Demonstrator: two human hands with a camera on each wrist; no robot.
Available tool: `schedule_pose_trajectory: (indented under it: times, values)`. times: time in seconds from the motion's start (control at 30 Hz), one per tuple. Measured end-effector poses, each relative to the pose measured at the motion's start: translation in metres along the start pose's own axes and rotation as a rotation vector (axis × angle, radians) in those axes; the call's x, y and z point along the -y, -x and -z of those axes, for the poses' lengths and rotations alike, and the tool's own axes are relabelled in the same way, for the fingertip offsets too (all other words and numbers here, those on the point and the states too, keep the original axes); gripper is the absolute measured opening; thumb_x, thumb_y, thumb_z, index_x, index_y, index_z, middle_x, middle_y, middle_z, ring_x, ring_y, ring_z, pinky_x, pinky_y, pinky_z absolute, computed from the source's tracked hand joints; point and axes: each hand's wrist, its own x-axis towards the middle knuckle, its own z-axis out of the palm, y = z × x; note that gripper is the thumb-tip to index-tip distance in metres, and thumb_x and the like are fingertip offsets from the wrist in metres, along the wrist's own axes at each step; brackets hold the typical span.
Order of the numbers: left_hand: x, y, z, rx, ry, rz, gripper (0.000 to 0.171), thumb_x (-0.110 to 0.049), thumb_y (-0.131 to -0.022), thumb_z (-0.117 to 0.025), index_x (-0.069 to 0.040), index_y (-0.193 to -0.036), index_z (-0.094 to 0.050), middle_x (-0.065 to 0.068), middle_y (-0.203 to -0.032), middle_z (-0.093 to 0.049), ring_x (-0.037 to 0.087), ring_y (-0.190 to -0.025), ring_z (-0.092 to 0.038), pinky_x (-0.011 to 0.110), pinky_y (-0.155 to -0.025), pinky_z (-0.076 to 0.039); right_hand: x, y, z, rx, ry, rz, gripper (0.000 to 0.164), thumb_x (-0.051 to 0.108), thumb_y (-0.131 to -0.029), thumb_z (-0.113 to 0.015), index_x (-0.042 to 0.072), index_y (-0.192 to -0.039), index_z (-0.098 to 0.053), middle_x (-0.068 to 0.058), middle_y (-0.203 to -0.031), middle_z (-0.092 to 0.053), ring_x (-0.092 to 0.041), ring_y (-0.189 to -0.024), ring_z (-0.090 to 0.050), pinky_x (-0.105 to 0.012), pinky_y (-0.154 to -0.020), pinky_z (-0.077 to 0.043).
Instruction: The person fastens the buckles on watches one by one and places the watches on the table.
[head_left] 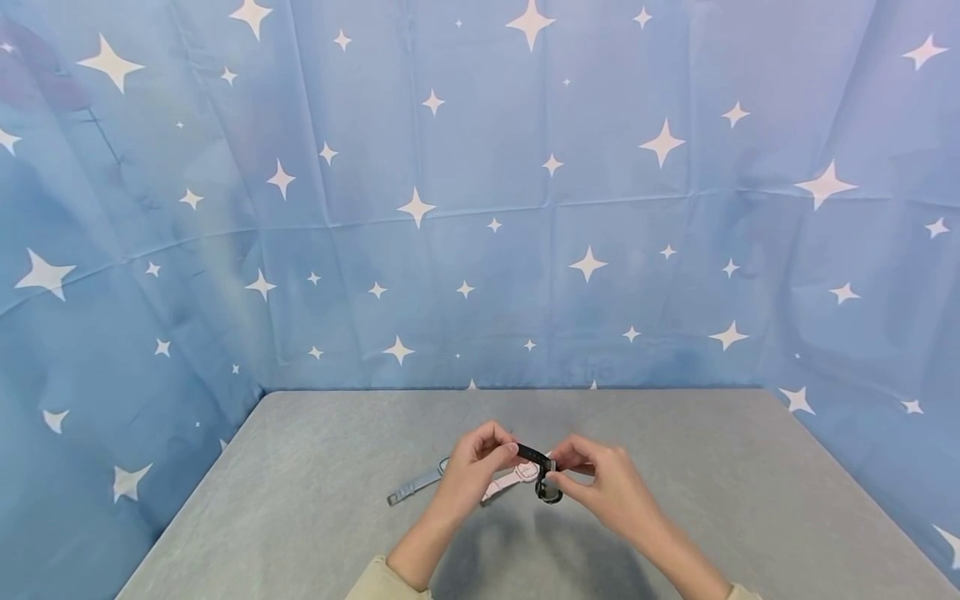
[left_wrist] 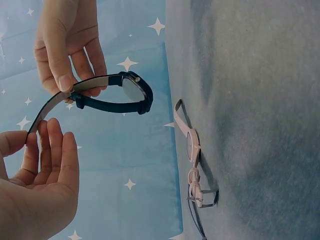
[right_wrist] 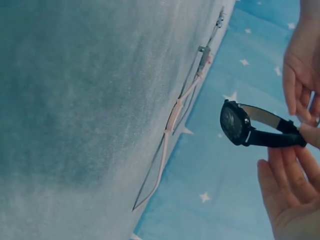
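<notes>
A black wristwatch [head_left: 550,493] hangs in the air between both hands, its strap looped through the buckle. My left hand [head_left: 471,468] pinches the free end of the strap between thumb and forefinger. At the buckle, my right hand [head_left: 603,479] pinches the band with thumb and fingers. In the left wrist view, the strap's pale lining shows and the watch [left_wrist: 112,106] forms a closed loop. The dark dial of the watch [right_wrist: 234,122] faces left in the right wrist view. Behind the hands, a pink watch [head_left: 525,472] lies on the table.
A watch with a grey-blue strap [head_left: 416,485] lies left of the pink one, partly hidden by my left hand. Under them spreads a grey table [head_left: 315,450]. A blue curtain with white stars [head_left: 480,167] hangs behind and beside the table.
</notes>
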Motion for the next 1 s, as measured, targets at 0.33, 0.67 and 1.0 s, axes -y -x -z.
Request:
schedule_pose_trajectory:
  times: [0.33,0.67,1.0]
  values:
    - [-0.0005,0.0003,-0.0019,0.018,-0.002,0.000,0.020,-0.004,-0.098,-0.056,0.015,-0.093,-0.055,0.030,-0.105,-0.063,0.016,-0.092,-0.069,0.028,-0.090,-0.058,-0.0047,0.0036,-0.0001,0.008,-0.011,-0.011,0.018,0.006,-0.084,-0.078,0.017,-0.094,-0.069,0.003,-0.087,-0.075,-0.010,-0.087,-0.074,-0.037,-0.084,-0.060]
    - [-0.0008,0.0004,-0.0033,-0.001,-0.023,-0.012,0.018,-0.003,-0.096,-0.056,0.014,-0.091,-0.055,0.030,-0.105,-0.063,0.016,-0.090,-0.069,0.025,-0.087,-0.058,-0.0067,0.0063,0.0016,0.015,-0.008,-0.032,0.015,0.008,-0.085,-0.078,0.016,-0.091,-0.067,0.004,-0.086,-0.074,-0.015,-0.087,-0.075,-0.036,-0.084,-0.061]
    - [0.0012,0.0017,-0.0026,0.017,0.010,-0.045,0.019,0.001,-0.095,-0.055,0.019,-0.090,-0.051,0.037,-0.107,-0.060,0.000,-0.085,-0.066,0.022,-0.087,-0.057,-0.0082,0.0102,0.0026,0.002,-0.022,0.006,0.014,0.007,-0.084,-0.079,0.013,-0.090,-0.067,0.002,-0.086,-0.073,-0.016,-0.085,-0.074,-0.033,-0.082,-0.061]
